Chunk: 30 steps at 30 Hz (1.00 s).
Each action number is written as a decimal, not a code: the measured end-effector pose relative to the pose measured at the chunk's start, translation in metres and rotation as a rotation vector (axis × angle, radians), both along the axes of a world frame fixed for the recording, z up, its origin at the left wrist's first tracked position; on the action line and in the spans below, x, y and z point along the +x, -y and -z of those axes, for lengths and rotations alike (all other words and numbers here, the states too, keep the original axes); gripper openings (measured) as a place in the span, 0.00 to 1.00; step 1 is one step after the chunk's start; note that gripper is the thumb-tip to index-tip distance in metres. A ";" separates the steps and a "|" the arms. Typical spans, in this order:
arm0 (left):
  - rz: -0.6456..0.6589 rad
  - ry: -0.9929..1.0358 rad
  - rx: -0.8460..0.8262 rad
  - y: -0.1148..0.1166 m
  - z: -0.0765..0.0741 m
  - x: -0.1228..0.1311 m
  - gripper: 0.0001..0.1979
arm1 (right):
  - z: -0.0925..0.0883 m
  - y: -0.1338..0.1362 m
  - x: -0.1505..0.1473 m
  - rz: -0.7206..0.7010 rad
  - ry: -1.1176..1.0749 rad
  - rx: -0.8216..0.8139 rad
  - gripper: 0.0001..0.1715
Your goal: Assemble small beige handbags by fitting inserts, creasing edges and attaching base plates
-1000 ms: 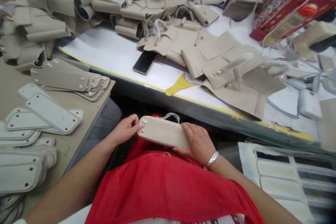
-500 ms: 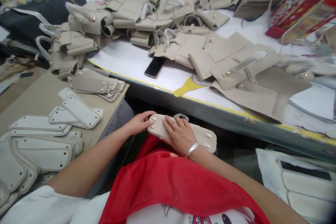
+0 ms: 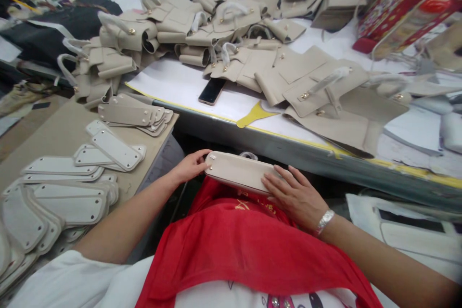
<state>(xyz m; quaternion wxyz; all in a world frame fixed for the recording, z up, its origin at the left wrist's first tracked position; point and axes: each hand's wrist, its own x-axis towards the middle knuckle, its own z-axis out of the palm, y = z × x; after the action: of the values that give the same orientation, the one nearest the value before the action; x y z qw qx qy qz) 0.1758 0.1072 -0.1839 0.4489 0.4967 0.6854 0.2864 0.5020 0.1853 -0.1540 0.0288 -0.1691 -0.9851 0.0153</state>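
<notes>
Writing: gold characters (image 3: 243,205) on the red apron (image 3: 231,245), foreshortened; I can't read them from here. White shirt (image 3: 216,296) has a partial print, no words I can make out.
Brand: none I can read on the bag (image 3: 236,169).
Bag look: cream, smooth, long narrow panel with rounded left end, thin dark line along near edge. Two studs at left end, one white-wrapped, one gold. Wrapped handle (image 3: 249,156) loops out past far edge.
Bag place: I see it at the wearer's waist, above the apron, near side of the table (image 3: 173,81).
Left hand (image 3: 193,166): fingers curled, thumb and forefinger nearly together, pinching the bag's left end by the studs.
Right hand (image 3: 294,197): fingers extended, slightly parted, laid over the bag's right end; thumb hidden, so I can't tell about grip. Silver bracelet (image 3: 326,221) on wrist.
Around: black phone (image 3: 212,91) and yellow scraper (image 3: 255,115) on the table, panels (image 3: 68,202) stacked at left.
</notes>
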 end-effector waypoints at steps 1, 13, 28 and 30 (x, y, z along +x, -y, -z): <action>0.005 0.015 -0.012 0.000 -0.001 0.000 0.28 | -0.002 0.001 0.005 0.014 0.011 0.004 0.23; -0.097 0.306 -0.095 0.001 0.000 -0.002 0.30 | 0.019 0.028 -0.134 -0.156 -0.107 -0.115 0.33; -0.181 0.396 -0.055 0.011 -0.009 0.013 0.33 | -0.006 0.019 0.009 0.124 -0.120 -0.032 0.30; -0.169 0.414 -0.064 0.013 -0.010 0.015 0.34 | -0.008 0.022 0.023 0.204 -0.158 -0.040 0.26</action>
<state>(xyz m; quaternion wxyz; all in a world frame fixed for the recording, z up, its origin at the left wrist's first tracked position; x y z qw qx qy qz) 0.1908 0.0942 -0.1735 0.5701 0.3535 0.6265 0.3969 0.5251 0.1635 -0.1460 0.1042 -0.2672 -0.9569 0.0452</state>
